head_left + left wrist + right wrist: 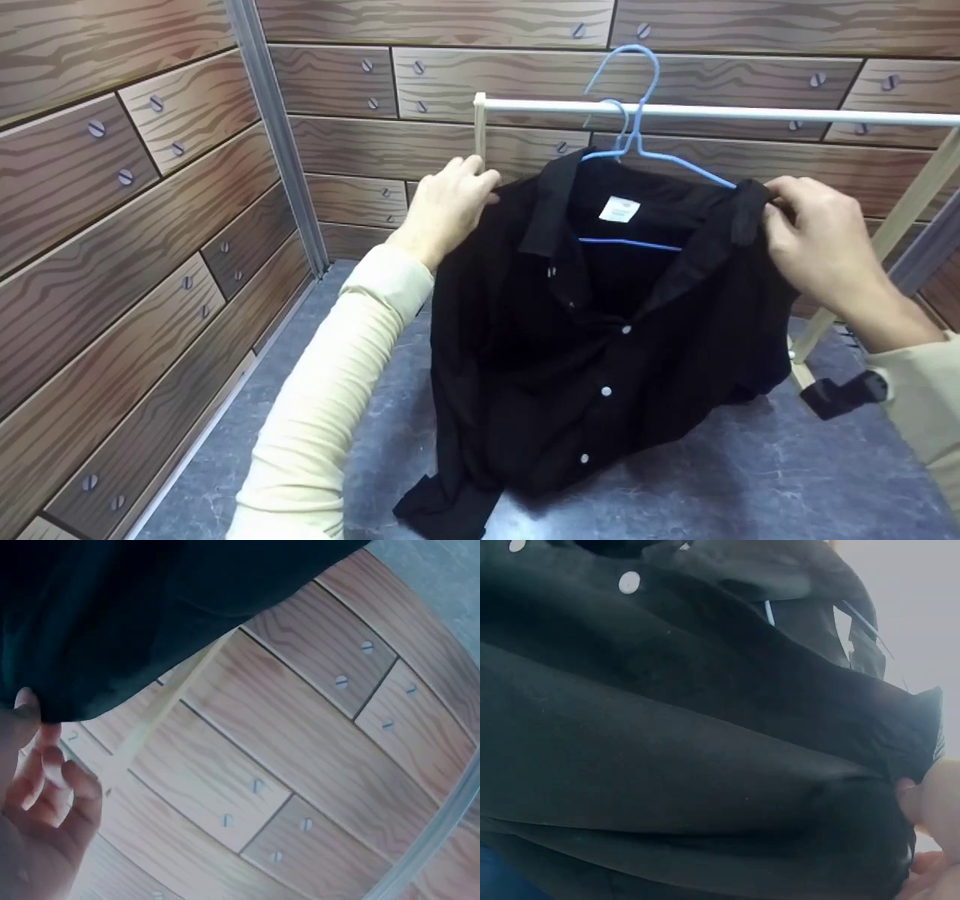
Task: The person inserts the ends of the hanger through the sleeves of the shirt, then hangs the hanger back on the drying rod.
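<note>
A black button-up shirt with white buttons and a white label hangs on a blue hanger in the head view. My left hand pinches the shirt's shoulder on the left; in the left wrist view its thumb and fingertip meet at the cloth's edge. On the other side my right hand grips the shoulder beside the collar, thumb in front. The collar on the right is bunched up over the hanger's arm. The hanger's hook rises above the white rail, and its lower bar shows through the neck opening.
A garment rack with a white rail and pale wooden posts stands behind the shirt. A second blue hanger hook is at the rail. Wood-patterned walls surround a grey marbled surface. A dark strap is by the right cuff.
</note>
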Motion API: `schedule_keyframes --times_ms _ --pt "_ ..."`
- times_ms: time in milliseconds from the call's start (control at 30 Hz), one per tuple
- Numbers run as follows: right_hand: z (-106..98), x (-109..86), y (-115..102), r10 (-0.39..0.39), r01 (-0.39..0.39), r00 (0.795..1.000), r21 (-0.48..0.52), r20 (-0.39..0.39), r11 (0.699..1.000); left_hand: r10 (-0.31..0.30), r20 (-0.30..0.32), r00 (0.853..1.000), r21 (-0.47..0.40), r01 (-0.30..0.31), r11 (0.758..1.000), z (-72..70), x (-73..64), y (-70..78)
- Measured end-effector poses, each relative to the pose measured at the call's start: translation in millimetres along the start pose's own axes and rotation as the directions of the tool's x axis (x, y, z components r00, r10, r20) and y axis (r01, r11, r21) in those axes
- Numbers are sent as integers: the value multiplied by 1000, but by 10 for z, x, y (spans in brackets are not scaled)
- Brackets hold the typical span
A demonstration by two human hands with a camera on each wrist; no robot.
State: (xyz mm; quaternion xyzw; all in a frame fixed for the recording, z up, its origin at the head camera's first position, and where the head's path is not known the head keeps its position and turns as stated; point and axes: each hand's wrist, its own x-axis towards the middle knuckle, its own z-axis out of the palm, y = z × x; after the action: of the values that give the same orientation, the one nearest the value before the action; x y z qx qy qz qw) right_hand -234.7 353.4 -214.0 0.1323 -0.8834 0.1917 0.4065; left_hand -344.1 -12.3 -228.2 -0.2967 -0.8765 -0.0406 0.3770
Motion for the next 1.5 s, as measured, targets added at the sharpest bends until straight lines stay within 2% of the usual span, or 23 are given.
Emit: schedule_keyframes --times_ms 233,333,367,433,500,567,600,667,700,733,833,900,933,967,1033,1067,1200,1267,1300,1333,1400,1433,1500 --pt "-25 -21 19 56 -55 998 48 -22 997 -131 99 986 -120 142 982 76 -86 -44" --pt "-47 -37 54 94 -92 995 61 -23 994 -215 235 948 -169 258 951 118 -156 -98" --pt "-56 -41 68 104 -103 994 65 -22 993 -243 311 919 -187 310 932 126 -188 -112" --pt "-75 -45 87 126 -124 992 68 -24 990 -273 505 819 -220 428 877 150 -259 -131" --pt "-91 -45 98 138 -136 990 69 -29 988 -271 696 665 -201 543 816 171 -326 -131" --pt "-94 -45 103 141 -139 989 66 -34 988 -248 824 510 -165 634 756 208 -376 -129" --pt "-95 -45 102 142 -140 989 65 -35 988 -237 855 461 -155 664 732 236 -390 -131" --pt "-93 -44 103 140 -138 990 64 -34 988 -246 862 443 -159 697 699 284 -400 -141" --pt "-92 -45 103 141 -139 989 63 -35 988 -266 844 467 -182 714 676 307 -395 -151" --pt "-92 -46 102 142 -140 989 63 -34 988 -295 798 525 -209 700 683 320 -382 -165" --pt "-99 -51 101 150 -147 988 69 -42 987 -407 629 662 -375 718 587 336 -315 -221" --pt "-108 -53 98 162 -157 985 76 -54 985 -478 510 716 -532 698 479 304 -261 -244" --pt "-111 -52 96 163 -158 985 80 -61 984 -502 458 733 -600 672 434 280 -237 -255" --pt "-113 -50 94 163 -157 984 85 -66 984 -520 433 736 -663 651 370 263 -216 -262" --pt "-110 -52 93 161 -154 984 89 -74 984 -517 374 770 -668 611 425 214 -189 -255" --pt "-103 -56 94 160 -153 984 93 -75 984 -506 372 778 -640 610 468 194 -181 -242" --pt "-55 -63 100 137 -131 988 89 -65 987 -469 420 777 -404 623 670 161 -167 -131" --pt "-19 -72 105 113 -108 992 84 -55 991 -463 407 787 -365 605 708 169 -157 -40" --pt "3 -76 109 100 -96 994 78 -50 992 -449 374 812 -359 573 737 175 -148 6" --pt "25 -79 110 89 -85 995 76 -46 993 -419 321 849 -354 519 778 184 -135 49" --pt "60 -86 110 64 -61 997 75 -38 995 -311 191 931 -350 361 864 196 -98 124" --pt "76 -90 111 61 -58 997 74 -37 996 -245 127 961 -344 275 898 199 -78 156" --pt "98 -91 108 65 -62 997 77 -34 995 -120 36 992 -307 125 943 200 -38 203"
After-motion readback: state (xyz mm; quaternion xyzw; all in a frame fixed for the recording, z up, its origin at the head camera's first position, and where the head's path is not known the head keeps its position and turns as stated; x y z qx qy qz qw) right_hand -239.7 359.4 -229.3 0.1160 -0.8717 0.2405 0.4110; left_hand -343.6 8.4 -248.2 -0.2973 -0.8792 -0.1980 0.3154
